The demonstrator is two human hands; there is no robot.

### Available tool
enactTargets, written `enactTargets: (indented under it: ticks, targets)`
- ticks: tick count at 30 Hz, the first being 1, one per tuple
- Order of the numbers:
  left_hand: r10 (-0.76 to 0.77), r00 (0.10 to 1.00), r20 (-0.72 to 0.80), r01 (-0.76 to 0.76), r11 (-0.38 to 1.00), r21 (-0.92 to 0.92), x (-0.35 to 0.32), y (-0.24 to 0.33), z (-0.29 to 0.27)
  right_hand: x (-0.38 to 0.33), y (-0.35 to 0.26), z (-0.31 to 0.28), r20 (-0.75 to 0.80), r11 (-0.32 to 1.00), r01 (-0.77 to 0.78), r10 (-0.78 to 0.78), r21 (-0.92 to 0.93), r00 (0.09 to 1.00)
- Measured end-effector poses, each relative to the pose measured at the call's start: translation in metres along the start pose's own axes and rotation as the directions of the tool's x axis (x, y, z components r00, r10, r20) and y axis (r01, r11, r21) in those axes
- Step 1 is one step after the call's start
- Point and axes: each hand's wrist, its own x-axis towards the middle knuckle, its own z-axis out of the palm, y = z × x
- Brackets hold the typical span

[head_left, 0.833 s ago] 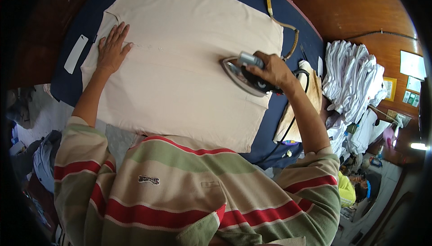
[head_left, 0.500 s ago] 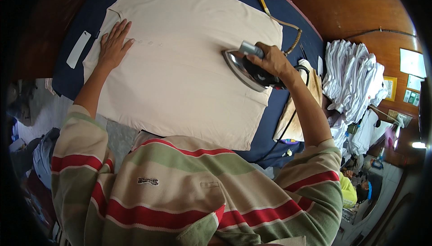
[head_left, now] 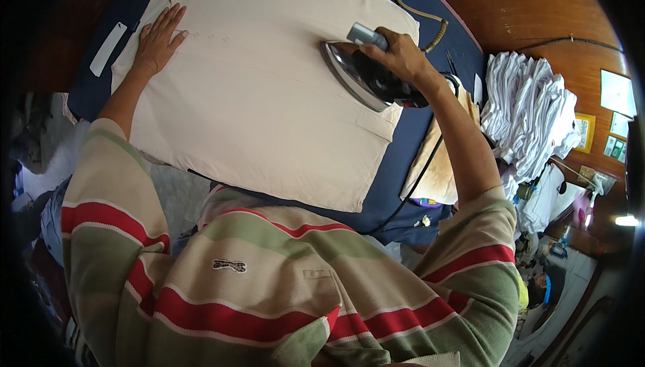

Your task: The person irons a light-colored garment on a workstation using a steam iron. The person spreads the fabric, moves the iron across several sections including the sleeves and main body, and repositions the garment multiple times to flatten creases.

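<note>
A cream shirt (head_left: pixel 255 112) lies spread out on a dark blue padded table (head_left: pixel 416 115). My left hand (head_left: pixel 158 41) rests flat on the shirt's left edge, near its small buttons, with the fingers spread. My right hand (head_left: pixel 403 55) is wrapped round the handle of an iron (head_left: pixel 369 75), which has a black body, a shiny metal soleplate and a grey knob at the front. The iron lies over the right part of the shirt, its tip pointing to the upper left. My right fingers partly hide the handle.
A black cord (head_left: pixel 426 186) runs down past a folded tan cloth (head_left: pixel 437 165) at the right. A stack of white garments (head_left: pixel 524 112) stands beyond. A white strip (head_left: pixel 107 50) lies at the table's left. Behind the iron is a coiled hose (head_left: pixel 435 34). Another person's head (head_left: pixel 536 286) shows lower right.
The iron in my right hand has shifted a little left and up in the picture. The shirt and my left hand appear slightly higher and further left, as the whole view has shifted.
</note>
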Motion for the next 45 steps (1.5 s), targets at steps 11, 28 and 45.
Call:
enactTargets:
  ticks: [11,28,45]
  targets:
    - [-0.015,1.0,0.009,0.015,0.999,0.03,0.0,0.0,-0.001,-0.058,0.018,0.0,-0.018,0.99,-0.128,0.127,-0.057,0.992]
    - [0.257,0.92,-0.297,-0.353,0.872,-0.338,0.04,0.077,-0.027,-0.114,0.019,0.016,0.01,0.967,-0.254,0.253,0.015,0.967]
    - [0.568,0.752,-0.334,-0.65,0.558,-0.516,0.053,0.309,-0.045,-0.1,0.021,0.023,-0.035,0.969,-0.247,0.247,0.003,0.968]
